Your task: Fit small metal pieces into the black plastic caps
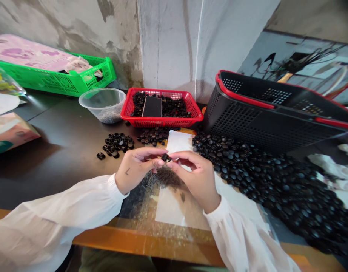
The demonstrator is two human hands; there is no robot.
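A small round black part (165, 157) is pinched between the fingertips of my left hand (138, 166) and my right hand (195, 175), which meet over the middle of the table. Beneath the fingers lies a heap of thin metal pins (168, 176), partly hidden by my hands. White paper (170, 207) is spread under and in front of them. A small group of black round parts (117, 143) sits left of my fingers, and darker small pieces (154, 136) lie behind them. To the right spreads a large pile of black caps (261, 177).
A red basket (162, 121) holds black pieces and a phone-like dark slab (152, 107). Left of it stand a clear bowl (102, 102) and a green crate (69, 81). A tall black basket (247, 117) is at the back right. A tissue box (14, 132) sits far left.
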